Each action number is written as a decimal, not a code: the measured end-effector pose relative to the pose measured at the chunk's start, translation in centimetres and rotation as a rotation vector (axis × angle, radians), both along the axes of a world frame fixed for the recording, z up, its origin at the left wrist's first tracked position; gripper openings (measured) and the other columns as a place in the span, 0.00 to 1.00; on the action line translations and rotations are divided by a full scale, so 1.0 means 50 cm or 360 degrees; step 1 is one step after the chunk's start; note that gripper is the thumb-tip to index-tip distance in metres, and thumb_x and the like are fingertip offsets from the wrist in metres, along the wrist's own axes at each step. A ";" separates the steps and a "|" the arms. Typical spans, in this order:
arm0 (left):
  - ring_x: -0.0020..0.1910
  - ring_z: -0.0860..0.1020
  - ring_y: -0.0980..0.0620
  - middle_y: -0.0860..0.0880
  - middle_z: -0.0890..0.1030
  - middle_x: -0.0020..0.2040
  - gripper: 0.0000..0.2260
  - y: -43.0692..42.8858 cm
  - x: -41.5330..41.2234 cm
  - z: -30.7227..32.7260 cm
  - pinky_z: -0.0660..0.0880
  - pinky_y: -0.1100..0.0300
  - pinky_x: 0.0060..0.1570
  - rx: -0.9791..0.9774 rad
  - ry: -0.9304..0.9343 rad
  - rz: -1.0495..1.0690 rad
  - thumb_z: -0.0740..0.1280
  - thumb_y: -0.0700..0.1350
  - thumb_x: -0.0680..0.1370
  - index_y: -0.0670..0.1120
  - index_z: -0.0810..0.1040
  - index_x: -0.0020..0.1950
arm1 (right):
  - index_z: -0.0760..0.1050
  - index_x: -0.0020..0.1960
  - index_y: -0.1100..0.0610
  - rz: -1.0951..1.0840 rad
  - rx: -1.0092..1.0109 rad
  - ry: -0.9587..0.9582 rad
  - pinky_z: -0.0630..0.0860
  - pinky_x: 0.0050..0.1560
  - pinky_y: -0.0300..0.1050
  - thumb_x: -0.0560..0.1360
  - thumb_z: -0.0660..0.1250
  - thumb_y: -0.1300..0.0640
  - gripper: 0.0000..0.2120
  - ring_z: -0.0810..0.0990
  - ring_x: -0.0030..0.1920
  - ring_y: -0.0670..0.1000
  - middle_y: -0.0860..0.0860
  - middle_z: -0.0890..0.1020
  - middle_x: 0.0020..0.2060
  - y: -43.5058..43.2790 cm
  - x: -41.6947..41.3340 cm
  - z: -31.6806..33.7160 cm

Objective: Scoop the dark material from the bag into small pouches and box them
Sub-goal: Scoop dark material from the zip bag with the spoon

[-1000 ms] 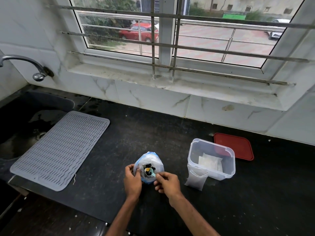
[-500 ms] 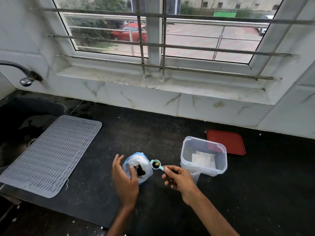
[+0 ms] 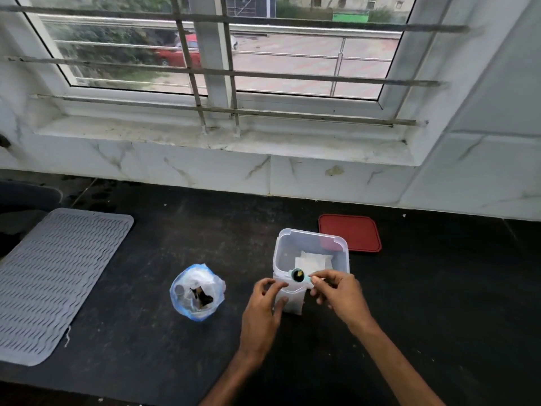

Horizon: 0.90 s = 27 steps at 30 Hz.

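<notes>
A blue-rimmed plastic bag (image 3: 196, 291) with dark material inside stands open on the black counter. To its right a small white pouch (image 3: 292, 301) leans against the front of a clear plastic box (image 3: 310, 244), which holds white pouches. My left hand (image 3: 263, 312) pinches the pouch's top edge at its left side. My right hand (image 3: 339, 294) pinches the handle of a small teal scoop (image 3: 298, 275), whose bowl carries dark material just above the pouch's mouth.
The box's red lid (image 3: 349, 232) lies flat behind the box on the right. A grey ribbed drying mat (image 3: 55, 276) covers the counter's left side, next to a dark sink (image 3: 20, 200). A white tiled wall and sill (image 3: 222, 139) run along the back.
My right hand has carried the filled scoop from the bag rightward to the pouch. My left hand has left the bag and taken hold of the pouch's top edge.
</notes>
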<state>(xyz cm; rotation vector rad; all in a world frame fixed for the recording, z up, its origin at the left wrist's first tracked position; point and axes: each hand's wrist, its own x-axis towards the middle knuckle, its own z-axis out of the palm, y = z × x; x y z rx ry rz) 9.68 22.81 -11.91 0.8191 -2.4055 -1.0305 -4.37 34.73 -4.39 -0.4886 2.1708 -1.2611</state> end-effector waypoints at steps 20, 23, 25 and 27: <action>0.52 0.80 0.59 0.57 0.75 0.56 0.06 0.017 -0.009 -0.018 0.80 0.65 0.50 0.0168 0.0139 0.0231 0.70 0.42 0.77 0.53 0.81 0.50 | 0.85 0.51 0.46 0.0184 0.0143 0.0542 0.81 0.52 0.40 0.74 0.74 0.54 0.07 0.82 0.46 0.39 0.37 0.84 0.45 -0.014 0.009 -0.059; 0.50 0.80 0.61 0.60 0.74 0.55 0.06 0.013 -0.007 -0.021 0.80 0.64 0.47 0.0166 0.0137 0.0249 0.70 0.43 0.77 0.54 0.81 0.50 | 0.84 0.46 0.45 0.0072 -0.0003 0.0292 0.83 0.49 0.41 0.74 0.74 0.57 0.06 0.84 0.43 0.40 0.38 0.84 0.41 -0.013 0.004 -0.058; 0.50 0.80 0.61 0.62 0.73 0.56 0.07 0.012 -0.004 -0.020 0.80 0.63 0.46 0.0160 0.0144 0.0250 0.70 0.43 0.78 0.55 0.81 0.51 | 0.82 0.44 0.44 -0.0002 -0.0071 0.0143 0.83 0.49 0.44 0.75 0.73 0.58 0.08 0.85 0.42 0.43 0.42 0.86 0.39 -0.012 0.002 -0.056; 0.51 0.80 0.61 0.62 0.73 0.57 0.08 0.008 0.000 -0.015 0.80 0.62 0.46 0.0144 0.0170 0.0240 0.69 0.42 0.78 0.56 0.80 0.52 | 0.82 0.43 0.45 -0.0060 -0.0106 0.0015 0.83 0.50 0.46 0.76 0.72 0.58 0.08 0.85 0.40 0.46 0.45 0.86 0.37 -0.013 0.004 -0.052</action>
